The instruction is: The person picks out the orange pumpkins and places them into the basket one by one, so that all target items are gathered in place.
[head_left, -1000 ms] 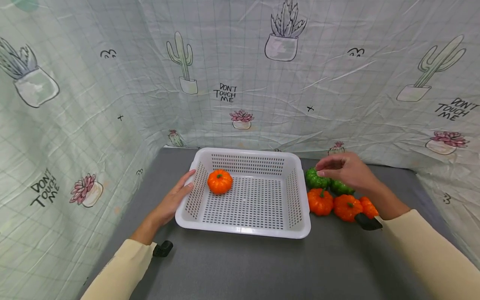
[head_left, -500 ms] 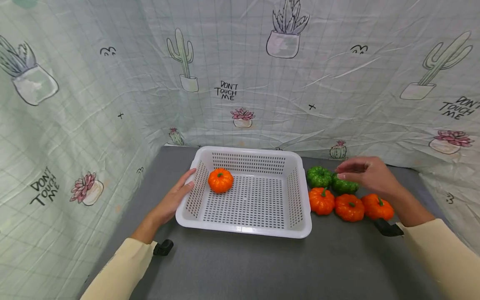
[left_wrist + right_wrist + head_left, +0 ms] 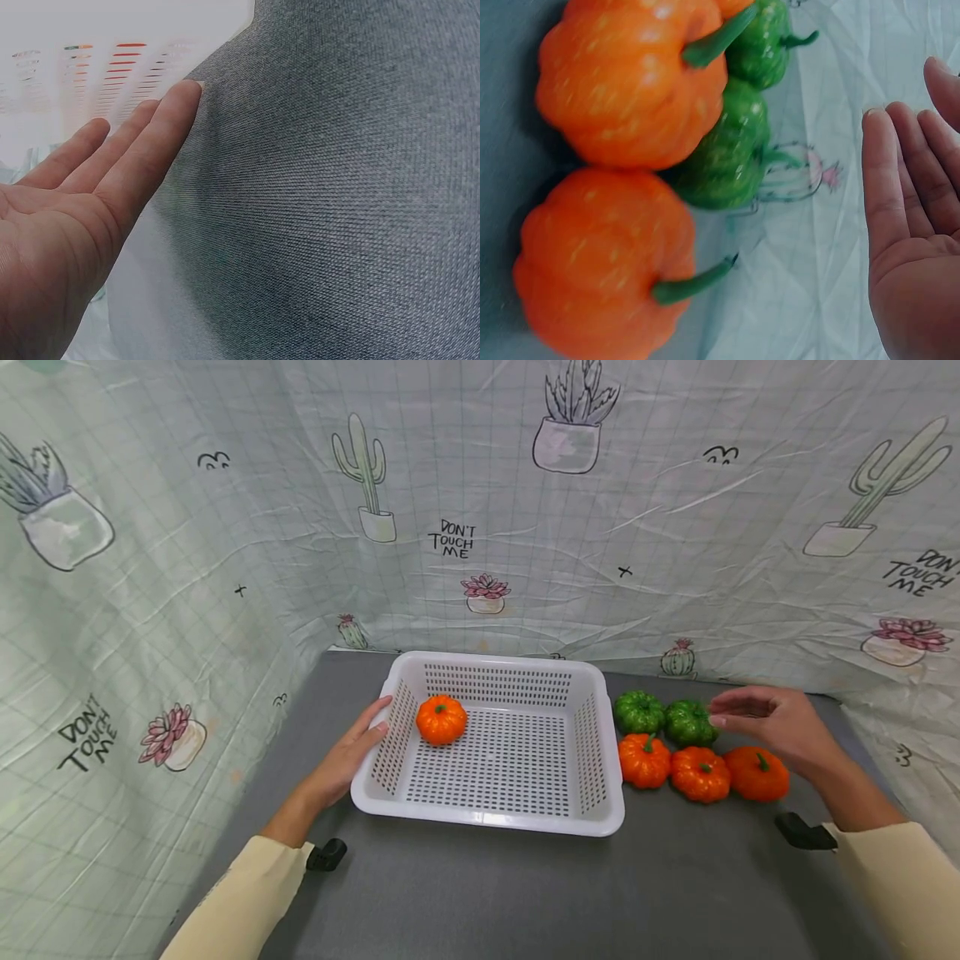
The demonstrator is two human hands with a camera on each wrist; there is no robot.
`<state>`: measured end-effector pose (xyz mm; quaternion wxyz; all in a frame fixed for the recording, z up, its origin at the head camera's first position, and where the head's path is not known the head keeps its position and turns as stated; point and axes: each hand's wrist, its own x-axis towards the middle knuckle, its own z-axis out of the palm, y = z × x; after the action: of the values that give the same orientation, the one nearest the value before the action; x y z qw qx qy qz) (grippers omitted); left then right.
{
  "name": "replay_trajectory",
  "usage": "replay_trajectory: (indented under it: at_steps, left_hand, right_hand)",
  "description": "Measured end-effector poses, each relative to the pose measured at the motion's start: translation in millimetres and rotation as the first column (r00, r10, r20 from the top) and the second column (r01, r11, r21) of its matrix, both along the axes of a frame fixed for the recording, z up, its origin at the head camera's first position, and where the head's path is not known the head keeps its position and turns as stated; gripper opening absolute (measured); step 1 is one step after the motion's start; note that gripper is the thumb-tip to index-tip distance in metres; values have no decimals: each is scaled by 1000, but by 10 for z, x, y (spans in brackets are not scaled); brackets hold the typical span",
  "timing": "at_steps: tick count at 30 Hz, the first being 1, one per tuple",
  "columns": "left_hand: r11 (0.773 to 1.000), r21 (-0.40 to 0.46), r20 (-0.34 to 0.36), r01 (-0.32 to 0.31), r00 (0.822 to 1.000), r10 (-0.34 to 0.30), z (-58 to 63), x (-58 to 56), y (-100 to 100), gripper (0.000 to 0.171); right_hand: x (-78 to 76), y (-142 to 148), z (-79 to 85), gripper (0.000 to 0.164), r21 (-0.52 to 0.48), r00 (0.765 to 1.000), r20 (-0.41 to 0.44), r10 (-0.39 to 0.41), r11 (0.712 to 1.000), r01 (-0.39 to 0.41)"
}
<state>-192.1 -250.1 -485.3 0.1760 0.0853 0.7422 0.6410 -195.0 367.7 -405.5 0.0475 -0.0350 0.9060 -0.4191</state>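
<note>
A white perforated plastic basket (image 3: 487, 817) sits on the table with one small orange pumpkin (image 3: 441, 721) inside, near its left wall. My left hand (image 3: 347, 762) rests against the basket's left side, its fingers straight along the outside in the left wrist view. Beyond the basket's right side stand two green pumpkins (image 3: 691, 723) behind a row of three orange pumpkins (image 3: 701, 774). My right hand (image 3: 780, 727) hovers just right of the green pair, above the rightmost orange pumpkin (image 3: 604, 262). Nothing is between its loosely extended fingers.
A grey cloth (image 3: 480, 893) covers the table. Pale fabric (image 3: 480, 485) printed with cacti and words hangs behind and along both sides, close to the table's back edge. The right-hand pumpkins stand close together, nearest one against the basket.
My right hand has moved rightward, from above the left green pumpkin to beyond the right one, uncovering the pumpkins. The left hand and basket have stayed in place.
</note>
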Motion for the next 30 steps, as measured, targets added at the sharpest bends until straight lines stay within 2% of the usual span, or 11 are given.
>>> replay_trajectory:
  at_steps: [6,14,19,26,30]
  left_hand:
    - [999,-30,-9,-14,1000,13,-8,12,-7,61]
    - [1000,-9,-4,-11,1000,11,2,1,10,61]
    - [1000,-2,2,-3,1000,3,7,-2,21,61]
    - [1000,-2,1,-6,1000,6,-2,-4,16,61]
    - [1000,9,2,-7,1000,7,-10,-4,13,61]
  right_hand:
    - [34,168,-98,50,13,1000,-8,-25,1000,25]
    - [114,402,-224,53,52,999,-20,-48,997,49]
    - [177,574,-351,54,77,1000,-17,-21,997,22]
    - [248,748,-600,72,72,998,48,37,997,-40]
    - [291,810,-736,77,72,999,30,44,996,-46]
